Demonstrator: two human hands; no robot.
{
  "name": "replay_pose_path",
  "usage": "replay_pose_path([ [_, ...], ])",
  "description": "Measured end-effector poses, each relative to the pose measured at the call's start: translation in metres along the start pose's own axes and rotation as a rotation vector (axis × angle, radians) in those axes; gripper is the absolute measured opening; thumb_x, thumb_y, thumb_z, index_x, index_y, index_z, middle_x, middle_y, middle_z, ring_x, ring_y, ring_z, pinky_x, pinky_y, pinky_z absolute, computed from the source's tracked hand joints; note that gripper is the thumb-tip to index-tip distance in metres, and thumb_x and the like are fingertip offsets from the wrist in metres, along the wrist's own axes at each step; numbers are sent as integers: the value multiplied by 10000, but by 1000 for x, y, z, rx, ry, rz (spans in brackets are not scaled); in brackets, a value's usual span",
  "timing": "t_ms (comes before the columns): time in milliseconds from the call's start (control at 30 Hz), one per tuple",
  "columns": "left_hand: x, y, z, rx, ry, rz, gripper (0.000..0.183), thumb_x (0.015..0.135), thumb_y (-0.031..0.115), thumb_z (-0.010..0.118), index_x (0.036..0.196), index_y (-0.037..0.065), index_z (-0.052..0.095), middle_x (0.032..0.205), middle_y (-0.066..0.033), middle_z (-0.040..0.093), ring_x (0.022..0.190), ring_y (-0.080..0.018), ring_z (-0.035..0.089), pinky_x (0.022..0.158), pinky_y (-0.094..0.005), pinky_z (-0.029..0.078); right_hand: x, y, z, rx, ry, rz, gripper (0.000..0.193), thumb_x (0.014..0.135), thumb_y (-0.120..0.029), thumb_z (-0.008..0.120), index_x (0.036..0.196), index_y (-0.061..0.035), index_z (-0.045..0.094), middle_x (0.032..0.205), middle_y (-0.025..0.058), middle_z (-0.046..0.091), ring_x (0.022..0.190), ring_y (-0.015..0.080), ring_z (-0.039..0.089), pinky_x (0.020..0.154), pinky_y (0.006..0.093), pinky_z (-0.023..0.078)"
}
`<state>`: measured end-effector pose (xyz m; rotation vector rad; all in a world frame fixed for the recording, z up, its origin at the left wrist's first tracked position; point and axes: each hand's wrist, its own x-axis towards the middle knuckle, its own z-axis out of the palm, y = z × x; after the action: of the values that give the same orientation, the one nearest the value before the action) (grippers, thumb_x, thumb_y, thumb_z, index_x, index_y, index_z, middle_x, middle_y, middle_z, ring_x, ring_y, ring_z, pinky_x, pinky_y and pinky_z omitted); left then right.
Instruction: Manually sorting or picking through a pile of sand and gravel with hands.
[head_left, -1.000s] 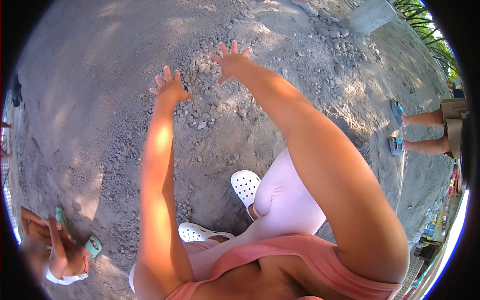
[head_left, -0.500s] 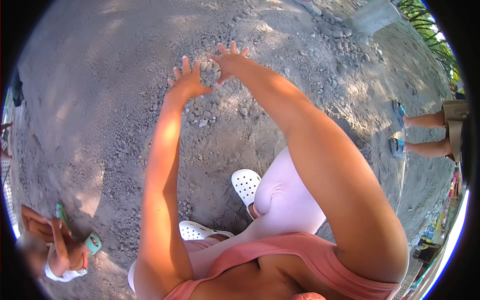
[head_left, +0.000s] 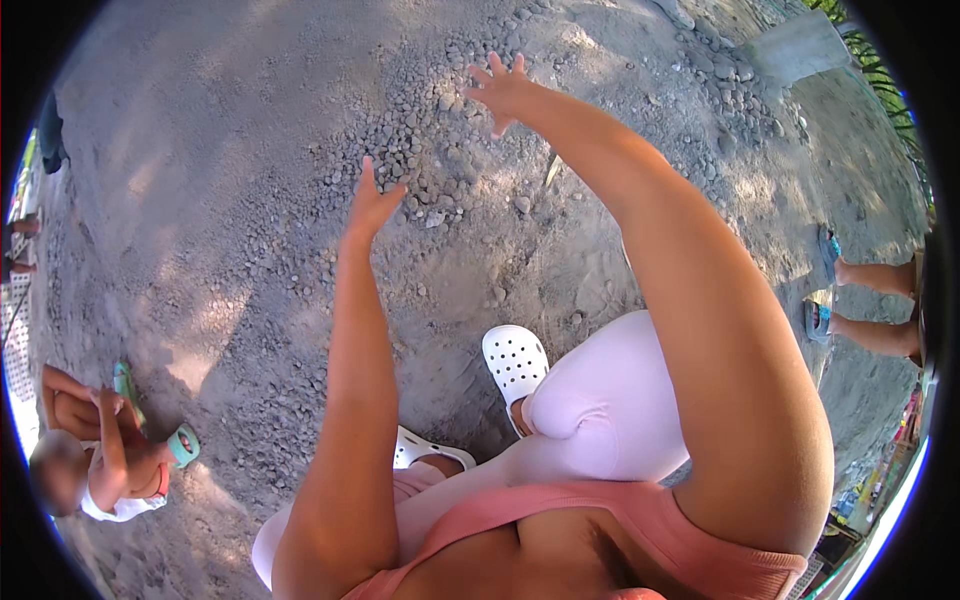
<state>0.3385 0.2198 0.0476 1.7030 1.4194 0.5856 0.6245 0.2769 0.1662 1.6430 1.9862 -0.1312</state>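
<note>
Both arms reach out over grey, stony ground. My left hand (head_left: 374,208) is seen edge-on, with a finger and the thumb stretched apart and the other fingers mostly hidden; nothing shows in it. Farther out and to the right, my right hand (head_left: 502,92) has its fingers spread and holds nothing. Loose gravel (head_left: 400,140) lies between and beneath the two hands. Whether either hand touches the ground cannot be told. A pale stone (head_left: 434,218) lies just to the right of my left hand.
My white clogs (head_left: 515,362) stand on the dirt below my arms. A person (head_left: 125,450) sits low at the left. Another person's legs (head_left: 875,307) stand at the right. A grey concrete block (head_left: 797,48) and piled stones (head_left: 735,85) are at the far right.
My hands have drawn apart: the left has come nearer and turned edge-on, while the right has moved farther out and to the right. The view has shifted slightly.
</note>
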Motion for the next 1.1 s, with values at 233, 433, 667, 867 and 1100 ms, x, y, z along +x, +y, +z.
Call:
replay_pose_path([
  [233, -39, 48, -31, -894, 30, -314, 672, 927, 348, 392, 1438, -26, 170, 1211, -165, 590, 1080, -251, 578, 1034, -449, 312, 35, 14, 56, 139, -89, 34, 300, 810, -130, 584, 1101, -73, 630, 1286, 148, 510, 1209, 315, 482, 951, 457, 440],
  [433, -48, 25, -32, -831, 96, -452, 626, 902, 365, 403, 1397, -9, 316, 1221, -158, 581, 1073, -265, 577, 1007, -417, 351, 63, 30, 82, 328, 191, 234, 399, 831, -123, 561, 1227, -88, 535, 1313, 160, 472, 1229, 306, 458, 982, 486, 422],
  [667, -73, 15, -24, -737, 95, -502, 581, 925, 367, 350, 1377, 3, 362, 1281, -163, 535, 1156, -284, 528, 1023, -411, 358, 111, -24, 106, 588, 524, -114, 427, 850, -141, 559, 1267, -85, 485, 1306, 172, 460, 1217, 383, 436, 994, 459, 420],
  [867, -87, 4, -35, -723, 97, -494, 584, 939, 384, 332, 1380, 3, 359, 1297, -170, 519, 1160, -308, 528, 1037, -421, 346, 131, -69, 86, 599, 621, -29, 381, 828, -90, 541, 1209, -77, 533, 1210, 187, 515, 1110, 356, 497, 940, 460, 429],
  [1100, -104, -25, -47, -797, 142, -522, 541, 952, 344, 319, 1353, -11, 392, 1295, -166, 522, 1151, -298, 535, 1026, -410, 365, 118, -91, 85, 465, 563, 145, 461, 777, -68, 564, 1233, -65, 496, 1180, 194, 494, 1031, 408, 507, 905, 467, 441],
])
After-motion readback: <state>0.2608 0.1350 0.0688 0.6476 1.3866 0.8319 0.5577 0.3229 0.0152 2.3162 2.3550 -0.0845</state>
